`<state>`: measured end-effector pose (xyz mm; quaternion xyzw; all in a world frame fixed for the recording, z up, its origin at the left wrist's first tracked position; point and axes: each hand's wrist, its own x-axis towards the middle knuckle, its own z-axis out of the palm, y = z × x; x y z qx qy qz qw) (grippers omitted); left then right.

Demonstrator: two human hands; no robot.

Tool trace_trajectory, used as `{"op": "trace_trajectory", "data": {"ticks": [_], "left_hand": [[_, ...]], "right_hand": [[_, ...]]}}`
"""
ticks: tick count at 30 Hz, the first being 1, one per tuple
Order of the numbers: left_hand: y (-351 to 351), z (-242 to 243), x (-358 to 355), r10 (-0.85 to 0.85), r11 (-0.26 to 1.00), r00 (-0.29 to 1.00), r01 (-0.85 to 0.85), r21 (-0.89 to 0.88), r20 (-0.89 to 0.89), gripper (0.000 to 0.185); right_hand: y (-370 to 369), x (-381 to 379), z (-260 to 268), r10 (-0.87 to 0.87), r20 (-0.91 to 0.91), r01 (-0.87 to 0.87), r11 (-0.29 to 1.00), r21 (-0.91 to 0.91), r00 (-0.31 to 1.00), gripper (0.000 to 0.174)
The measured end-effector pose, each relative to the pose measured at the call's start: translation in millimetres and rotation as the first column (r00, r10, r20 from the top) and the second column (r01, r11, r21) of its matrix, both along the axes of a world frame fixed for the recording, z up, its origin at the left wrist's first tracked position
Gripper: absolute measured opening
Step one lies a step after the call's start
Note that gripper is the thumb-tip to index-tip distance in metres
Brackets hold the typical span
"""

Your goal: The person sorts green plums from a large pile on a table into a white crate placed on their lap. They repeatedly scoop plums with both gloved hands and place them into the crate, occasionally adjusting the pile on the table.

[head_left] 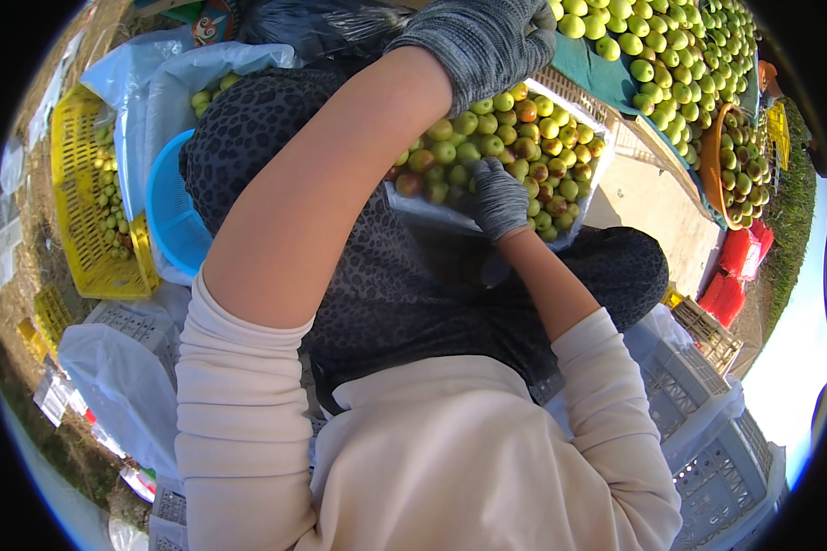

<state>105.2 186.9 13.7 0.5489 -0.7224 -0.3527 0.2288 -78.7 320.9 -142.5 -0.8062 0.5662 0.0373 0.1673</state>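
Both hands wear grey knitted work gloves. My left hand (pixel 482 52) is raised at the top of the view, above the near crate; its fingers look curled, and whether they hold anything is hidden. My right hand (pixel 502 196) reaches down among round green and reddish-brown fruits (pixel 548 131) that look like jujubes; its fingertips are hidden and blurred. These fruits fill a crate lined with white plastic (pixel 596 182), in front of my lap. Beyond it, a large heap of greener fruits (pixel 675 62) lies on a green cloth (pixel 586 69).
An orange basket of fruits (pixel 713 165) stands at right. At left are a blue plastic basket (pixel 172 200), a yellow crate with small fruits (pixel 76 200) and a plastic-lined container (pixel 165 76). Grey crates (pixel 710 468) stand at lower right, red bags (pixel 723 299) farther off.
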Motion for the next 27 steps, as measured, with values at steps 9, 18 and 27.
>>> {"op": "trace_trajectory", "data": {"ticks": [9,18,27], "left_hand": [[27.3,-11.8,-21.2,-0.531,0.834,0.815,0.453,0.315,0.233,0.052],[12.0,-6.4,-7.1,-0.201,0.98,0.941,0.191,-0.061,-0.274,0.028],[5.7,15.7,142.1,0.11,0.978,-0.144,0.19,0.081,-0.983,0.021]], "right_hand": [[-25.9,-24.2,74.4,-0.921,0.338,-0.22,0.377,0.9,-0.193,0.039],[-23.5,-13.2,68.9,-0.951,0.187,-0.669,0.308,0.676,-0.248,0.057],[1.6,-9.8,93.3,-0.897,0.374,-0.616,0.436,0.656,-0.236,0.063]]}}
